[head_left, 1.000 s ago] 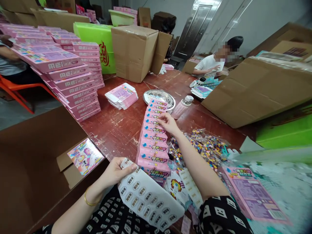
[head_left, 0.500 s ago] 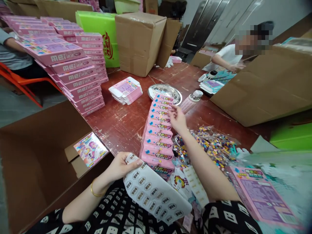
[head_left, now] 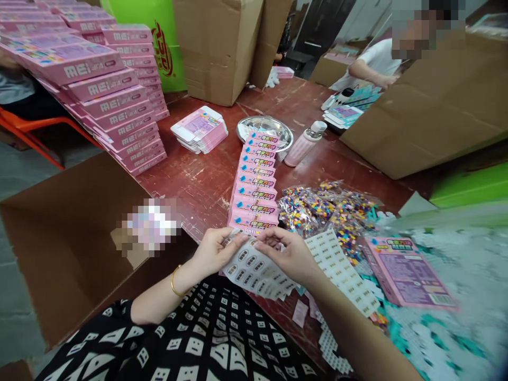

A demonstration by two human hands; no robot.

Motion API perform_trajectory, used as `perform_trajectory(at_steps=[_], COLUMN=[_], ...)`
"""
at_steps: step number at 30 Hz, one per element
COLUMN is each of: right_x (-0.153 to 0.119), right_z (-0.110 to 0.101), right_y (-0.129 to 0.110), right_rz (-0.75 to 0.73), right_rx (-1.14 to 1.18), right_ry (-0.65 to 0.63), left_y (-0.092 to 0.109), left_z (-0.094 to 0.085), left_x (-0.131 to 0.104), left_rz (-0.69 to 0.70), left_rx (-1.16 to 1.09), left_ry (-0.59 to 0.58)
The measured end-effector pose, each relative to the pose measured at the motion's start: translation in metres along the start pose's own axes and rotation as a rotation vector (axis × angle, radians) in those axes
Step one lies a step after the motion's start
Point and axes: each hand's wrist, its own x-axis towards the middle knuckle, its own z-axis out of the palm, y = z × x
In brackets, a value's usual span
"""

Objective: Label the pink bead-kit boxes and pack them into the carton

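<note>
Since the earlier frame, the person's right hand has come back from above the row of pink boxes to the sticker sheet. The left hand holds the sheet's upper edge between thumb and fingers; the right hand's fingers are drawn narrow against the same edge, though whether they grip a sticker cannot be told. The sheet hangs bowed over the lap, so a careless pull might crease it or tear a label. Just right of it lies a second label sheet, which a forearm could drag askew. Beyond the hands, the row stands close-packed on the table; a knock at its near end could make the boxes slide or fan out. Bags of colored pieces crowd its right side and might slump if brushed. At the far end, a wide reach could bump the metal dish or the bottle.
</note>
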Motion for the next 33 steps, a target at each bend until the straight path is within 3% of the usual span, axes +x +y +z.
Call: perform_trajectory(at_steps=[3,6,12,15,19,22,26,29,33], right_x=[-0.015,-0.024,-0.014,-0.022,-0.018,0.045,0.172,0.241,0.275], right_z=[0.003,0.005,0.02,0.024,-0.008,-0.052,-0.09,-0.09,-0.079], right_y=[-0.003,-0.008,-0.012,-0.023,-0.04,-0.028,0.021,0.057,0.088], right_rz=[-0.286,-0.528,-0.517,-0.629,-0.616,-0.465,-0.284,-0.215,-0.219], right_rx=[-0.144,-0.26,-0.232,-0.239,-0.137,-0.096,-0.013,-0.04,-0.068], right_ry=[0.207,0.306,0.36,0.349,0.285,0.341,0.266,0.185,0.112], left_y=[0.003,0.008,0.009,0.005,-0.001,-0.003,-0.007,-0.011,-0.014], left_z=[0.004,0.005,0.01,0.01,-0.001,-0.013,-0.028,-0.039,-0.048], left_x=[-0.001,-0.002,-0.004,-0.002,0.003,0.006,0.007,0.008,0.008], left_rz=[-0.061,-0.149,-0.141,-0.188,-0.283,-0.324,-0.325,-0.342,-0.405], left_rx=[-0.07,-0.169,-0.156,-0.261,-0.35,-0.352,-0.342,-0.375,-0.451], left_ry=[0.009,0.021,-0.021,-0.02,-0.036,-0.067,-0.017,0.043,0.105])
